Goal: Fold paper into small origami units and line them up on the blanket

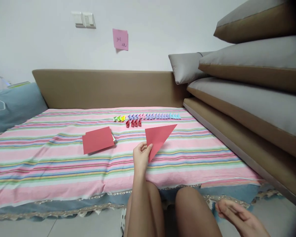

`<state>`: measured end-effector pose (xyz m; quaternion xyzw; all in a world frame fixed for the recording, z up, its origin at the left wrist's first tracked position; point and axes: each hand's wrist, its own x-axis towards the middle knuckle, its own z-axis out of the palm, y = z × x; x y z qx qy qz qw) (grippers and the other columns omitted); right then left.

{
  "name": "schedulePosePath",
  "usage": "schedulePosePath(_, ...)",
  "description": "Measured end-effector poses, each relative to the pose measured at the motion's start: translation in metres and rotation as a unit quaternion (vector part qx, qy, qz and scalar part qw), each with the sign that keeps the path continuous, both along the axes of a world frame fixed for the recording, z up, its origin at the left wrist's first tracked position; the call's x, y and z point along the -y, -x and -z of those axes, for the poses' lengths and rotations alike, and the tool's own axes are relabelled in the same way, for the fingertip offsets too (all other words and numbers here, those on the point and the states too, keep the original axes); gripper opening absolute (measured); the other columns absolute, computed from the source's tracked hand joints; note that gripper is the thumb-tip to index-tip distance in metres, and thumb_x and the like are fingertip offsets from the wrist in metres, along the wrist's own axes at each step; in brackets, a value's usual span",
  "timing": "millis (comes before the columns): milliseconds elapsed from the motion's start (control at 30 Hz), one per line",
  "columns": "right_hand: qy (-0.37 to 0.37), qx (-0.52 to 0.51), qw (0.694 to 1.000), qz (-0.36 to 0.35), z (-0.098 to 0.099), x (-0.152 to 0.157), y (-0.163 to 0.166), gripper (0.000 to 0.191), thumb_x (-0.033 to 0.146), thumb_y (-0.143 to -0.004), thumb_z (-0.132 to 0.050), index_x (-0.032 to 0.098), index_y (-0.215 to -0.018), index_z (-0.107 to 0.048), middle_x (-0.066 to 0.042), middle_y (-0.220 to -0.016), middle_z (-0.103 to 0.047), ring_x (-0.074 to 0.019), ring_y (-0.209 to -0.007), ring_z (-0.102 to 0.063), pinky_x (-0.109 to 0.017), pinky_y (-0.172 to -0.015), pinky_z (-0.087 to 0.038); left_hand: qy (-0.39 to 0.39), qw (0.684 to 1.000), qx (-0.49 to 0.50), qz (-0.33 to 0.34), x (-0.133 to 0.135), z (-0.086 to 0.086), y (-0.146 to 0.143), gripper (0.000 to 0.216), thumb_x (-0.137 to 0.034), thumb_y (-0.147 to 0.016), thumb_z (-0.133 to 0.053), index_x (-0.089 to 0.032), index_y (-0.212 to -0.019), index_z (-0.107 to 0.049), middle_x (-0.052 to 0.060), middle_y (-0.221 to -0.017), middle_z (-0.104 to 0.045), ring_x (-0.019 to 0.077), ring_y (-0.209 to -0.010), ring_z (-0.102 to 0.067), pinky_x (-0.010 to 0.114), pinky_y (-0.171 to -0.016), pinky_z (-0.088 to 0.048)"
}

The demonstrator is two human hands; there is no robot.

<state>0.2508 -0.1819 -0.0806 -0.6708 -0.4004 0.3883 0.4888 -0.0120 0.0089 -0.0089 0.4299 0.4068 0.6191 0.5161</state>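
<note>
My left hand (141, 156) grips a red sheet of paper (159, 138) by its left edge, thumb on top. The paper is folded to a triangle and held up over the striped cloth. Low on the right, beside my knee, my right hand (239, 215) has its fingers curled in towards the thumb, and nothing shows in it. A small stack of red paper sheets (98, 140) lies on the cloth to the left. Small dark red folded paper pieces (136, 123) stand in a short row beyond the triangle. Behind them runs a longer row of purple, pink and blue folded pieces (153, 116).
Green and yellow folded pieces (119, 118) sit left of the long row. The pink striped cloth (64, 171) covers the seat. Stacked grey and brown cushions (256, 72) rise on the right. A brown backrest (108, 89) stands against the wall, below a pink note (120, 39).
</note>
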Motion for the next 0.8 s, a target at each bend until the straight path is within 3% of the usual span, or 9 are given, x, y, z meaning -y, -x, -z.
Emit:
schedulePosePath(67,-0.017,-0.003,0.999,-0.029,-0.035,-0.019,0.013,0.031,0.049,-0.064,-0.071,0.021,-0.078,-0.072,-0.008,-0.081,-0.07,-0.0239,-0.077,-0.065,-0.027,-0.071,-0.054,0.002,1.0,0.006,-0.003,0.0,0.0,0.002,0.024,-0.03,-0.06,-0.075,-0.014,-0.077,-0.068,0.007,-0.074,-0.073,0.019,-0.07,-0.068,0.027,-0.066,-0.05)
schedulePosePath(133,-0.042,0.02,0.997,-0.067,-0.063,-0.038,0.033,0.027,0.047,-0.066,-0.071,0.02,-0.071,-0.07,-0.008,-0.074,-0.069,-0.0218,-0.073,-0.064,-0.025,-0.067,-0.053,0.004,1.0,0.007,-0.004,0.0,0.0,0.004,0.023,-0.029,-0.061,-0.074,-0.014,-0.078,-0.068,0.007,-0.075,-0.073,0.0189,-0.071,-0.068,0.027,-0.067,-0.05)
schedulePosePath(233,-0.075,0.03,0.986,-0.142,-0.084,-0.063,0.066,0.026,0.044,-0.068,-0.068,0.019,-0.066,-0.067,-0.006,-0.066,-0.066,-0.0194,-0.066,-0.062,-0.025,-0.063,-0.052,0.008,1.0,0.001,0.0,0.004,-0.001,0.006,0.022,-0.029,-0.063,-0.074,-0.014,-0.078,-0.068,0.007,-0.077,-0.073,0.0191,-0.073,-0.068,0.027,-0.068,-0.05)
schedulePosePath(367,-0.058,0.041,0.974,-0.216,-0.085,-0.086,0.097,0.024,0.041,-0.074,-0.063,0.018,-0.069,-0.064,-0.003,-0.066,-0.064,-0.0161,-0.062,-0.06,-0.024,-0.058,-0.049,0.016,1.0,-0.005,0.013,0.012,-0.003,0.007,0.022,-0.031,-0.066,-0.072,-0.015,-0.082,-0.068,0.007,-0.08,-0.074,0.0191,-0.076,-0.069,0.027,-0.071,-0.051)
schedulePosePath(533,-0.053,0.02,0.966,-0.251,-0.077,-0.101,0.102,0.022,0.039,-0.078,-0.059,0.018,-0.073,-0.063,-0.003,-0.07,-0.065,-0.0164,-0.068,-0.061,-0.024,-0.063,-0.048,0.045,0.998,-0.007,0.041,0.015,-0.003,0.018,0.025,-0.034,-0.066,-0.073,-0.016,-0.083,-0.07,0.008,-0.082,-0.074,0.0198,-0.074,-0.069,0.028,-0.07,-0.052)
schedulePosePath(800,-0.061,0.016,0.954,-0.294,-0.079,-0.091,0.101,0.015,0.027,-0.077,-0.058,0.017,-0.067,-0.06,0.0,-0.065,-0.06,-0.0126,-0.063,-0.056,-0.021,-0.059,-0.044,0.032,0.999,-0.02,-0.036,0.018,-0.002,0.034,0.028,-0.034,-0.065,-0.075,-0.015,-0.085,-0.069,0.006,-0.08,-0.074,0.0181,-0.075,-0.068,0.026,-0.071,-0.051)
